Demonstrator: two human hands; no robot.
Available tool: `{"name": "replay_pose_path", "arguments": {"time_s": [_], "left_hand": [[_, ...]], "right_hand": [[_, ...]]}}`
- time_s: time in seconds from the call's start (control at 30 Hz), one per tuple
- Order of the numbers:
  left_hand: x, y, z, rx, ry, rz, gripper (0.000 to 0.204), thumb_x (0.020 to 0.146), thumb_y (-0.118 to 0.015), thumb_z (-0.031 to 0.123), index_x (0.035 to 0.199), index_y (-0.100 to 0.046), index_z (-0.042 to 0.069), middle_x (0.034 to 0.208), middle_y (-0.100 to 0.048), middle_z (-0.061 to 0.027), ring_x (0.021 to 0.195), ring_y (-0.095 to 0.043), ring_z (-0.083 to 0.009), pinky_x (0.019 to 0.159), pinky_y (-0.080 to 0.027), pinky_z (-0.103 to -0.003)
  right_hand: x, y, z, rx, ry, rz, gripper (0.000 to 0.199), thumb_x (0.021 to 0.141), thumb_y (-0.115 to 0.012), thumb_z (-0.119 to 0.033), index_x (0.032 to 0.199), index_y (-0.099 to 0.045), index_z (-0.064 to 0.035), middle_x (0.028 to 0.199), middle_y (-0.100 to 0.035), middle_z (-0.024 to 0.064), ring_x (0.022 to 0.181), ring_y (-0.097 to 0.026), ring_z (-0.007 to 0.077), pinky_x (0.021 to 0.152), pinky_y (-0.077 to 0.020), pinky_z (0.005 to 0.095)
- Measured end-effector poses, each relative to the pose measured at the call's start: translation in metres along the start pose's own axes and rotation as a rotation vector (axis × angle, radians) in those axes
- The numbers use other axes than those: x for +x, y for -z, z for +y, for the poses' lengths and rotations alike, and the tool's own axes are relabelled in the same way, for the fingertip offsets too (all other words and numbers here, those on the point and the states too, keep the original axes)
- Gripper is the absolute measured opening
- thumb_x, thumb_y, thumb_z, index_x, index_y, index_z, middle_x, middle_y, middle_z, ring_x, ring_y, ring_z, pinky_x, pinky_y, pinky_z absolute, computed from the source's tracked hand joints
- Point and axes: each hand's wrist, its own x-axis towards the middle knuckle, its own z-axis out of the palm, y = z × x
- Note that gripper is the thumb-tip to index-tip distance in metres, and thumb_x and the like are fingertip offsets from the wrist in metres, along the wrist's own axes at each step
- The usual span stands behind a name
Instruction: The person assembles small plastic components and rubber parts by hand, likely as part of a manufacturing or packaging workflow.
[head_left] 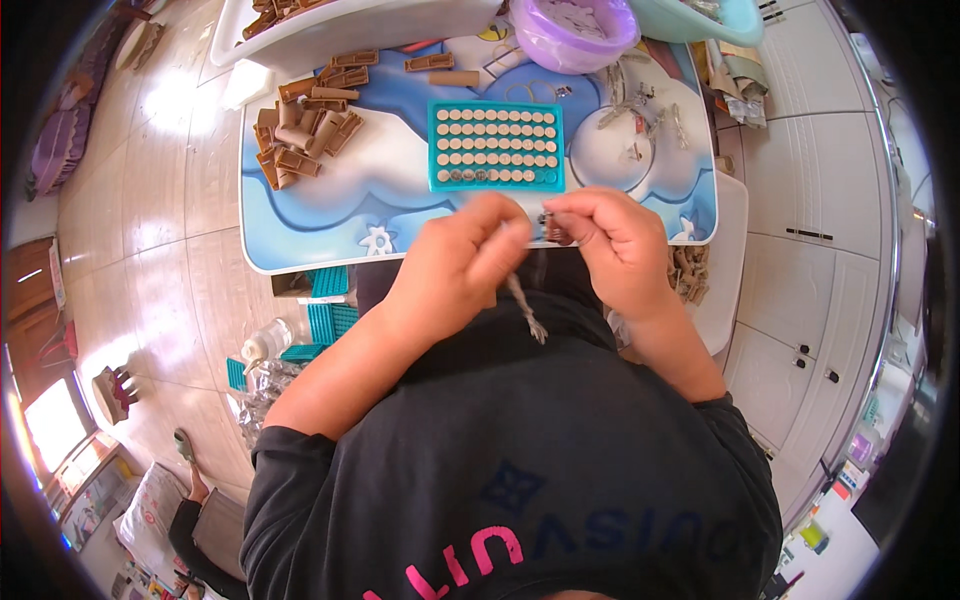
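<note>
My left hand (pixel 468 250) is closed, its fingers slightly blurred, just in front of the table's near edge. From below it hangs a short greyish bundle of thin wires (pixel 527 312), its ends frayed apart. My right hand (pixel 618 245) pinches a small dark brown part (pixel 553 230) with a metallic bit at its top, between thumb and forefinger. The hands are close together but apart. Just beyond them lies a teal tray (pixel 433 150) filled with rows of small round coin-like discs, mostly pale, a few silvery in the nearest row.
Brown plastic casings (pixel 300 130) are heaped at the table's left. Grey wire bundles (pixel 625 95) lie at the right. Along the back stand a white bin (pixel 350 35) with more casings, a lilac basin (pixel 575 55) and a mint basin (pixel 735 25). White cabinets (pixel 810 170) flank the right.
</note>
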Motion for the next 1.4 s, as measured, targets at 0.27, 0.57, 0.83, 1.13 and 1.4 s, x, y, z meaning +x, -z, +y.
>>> {"name": "replay_pose_path", "arguments": {"time_s": [0.27, 0.57, 0.83, 1.13, 1.4], "left_hand": [[0.006, 0.003, -0.012, -0.365, -0.136, 0.337, 0.016, 0.092, -0.038, 0.007, 0.106, -0.046, 0.003, 0.073, -0.049, -0.0031, 0.053, -0.044, -0.0058, 0.052, -0.037, -0.022], [0.012, -0.001, -0.017, -0.385, -0.235, 0.474, 0.020, 0.091, -0.054, 0.008, 0.108, -0.048, 0.001, 0.083, -0.057, -0.0055, 0.067, -0.054, -0.0098, 0.060, -0.046, -0.024], [0.010, 0.007, -0.026, -1.085, 0.105, 0.157, 0.024, 0.089, -0.060, 0.015, 0.107, -0.057, 0.000, 0.087, -0.062, -0.0073, 0.075, -0.060, -0.0129, 0.068, -0.052, -0.028], [0.007, 0.004, -0.029, -1.168, 0.114, -0.006, 0.030, 0.092, -0.054, 0.014, 0.119, -0.053, 0.002, 0.103, -0.062, -0.0096, 0.088, -0.065, -0.0197, 0.074, -0.056, -0.032], [0.006, 0.005, -0.031, -1.045, 0.092, 0.020, 0.033, 0.092, -0.053, 0.018, 0.119, -0.053, -0.002, 0.103, -0.063, -0.0109, 0.090, -0.064, -0.0191, 0.076, -0.055, -0.032]], "right_hand": [[-0.007, -0.034, -0.001, 0.794, -0.400, -0.237, 0.015, 0.094, -0.049, -0.008, 0.103, -0.055, 0.0011, 0.096, -0.059, 0.0051, 0.080, -0.060, 0.0111, 0.075, -0.0474, 0.0232], [-0.007, -0.047, 0.004, 0.703, -0.301, -0.120, 0.013, 0.092, -0.052, -0.009, 0.095, -0.057, 0.0022, 0.100, -0.058, 0.0060, 0.086, -0.056, 0.0121, 0.079, -0.0456, 0.0253], [0.005, -0.038, 0.003, 0.179, 0.043, 0.120, 0.003, 0.084, -0.060, -0.003, 0.084, -0.061, 0.0004, 0.089, -0.057, 0.0084, 0.081, -0.057, 0.0178, 0.069, -0.0458, 0.0262], [0.024, -0.043, 0.008, -0.043, 0.229, 0.232, 0.007, 0.077, -0.065, 0.001, 0.083, -0.062, 0.0006, 0.086, -0.059, 0.0103, 0.076, -0.058, 0.0212, 0.066, -0.0477, 0.0279], [0.027, -0.041, 0.011, -0.299, 0.384, 0.246, 0.012, 0.071, -0.067, 0.003, 0.083, -0.063, -0.0016, 0.085, -0.060, 0.0087, 0.075, -0.058, 0.0250, 0.064, -0.0468, 0.0321]]}}
